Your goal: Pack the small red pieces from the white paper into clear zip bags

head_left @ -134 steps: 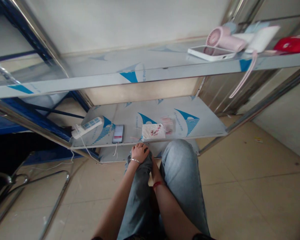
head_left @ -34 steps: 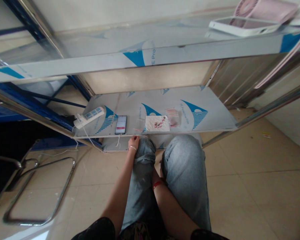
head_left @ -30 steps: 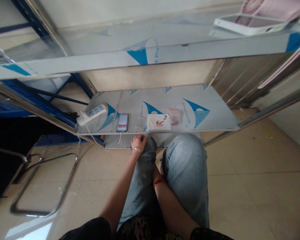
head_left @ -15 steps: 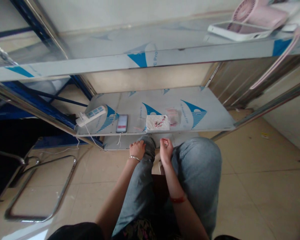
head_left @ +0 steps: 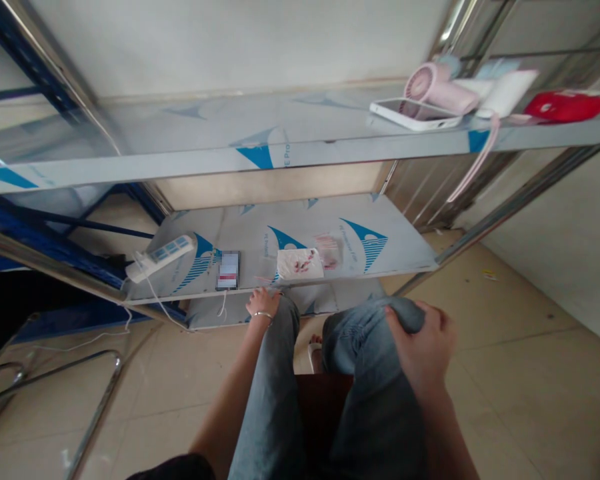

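Note:
My left hand (head_left: 264, 303) lies on my left knee by the front edge of the lower shelf (head_left: 245, 233), fingers laid over the denim. Over my right knee rests my right hand (head_left: 427, 343), thumb apart from the fingers, holding nothing. Closest to the left hand on that shelf are a phone (head_left: 228, 270) with a white cable and a white packet (head_left: 300, 264) with red marks. Beside the packet is a clear bag (head_left: 329, 252) with thin pink sticks. My jeans (head_left: 265, 393) are under both hands.
A white power strip (head_left: 161, 258) sits at the shelf's left end. The upper shelf (head_left: 180, 137) holds a white phone (head_left: 415, 115), a pink handheld fan (head_left: 443, 90) and a red packet (head_left: 567, 107). A metal chair frame (head_left: 97, 413) stands at left; metal posts flank the shelves.
My right hand has moved from between the knees to the right, onto my right knee. The left hand stays on the left knee. The view has shifted up and right.

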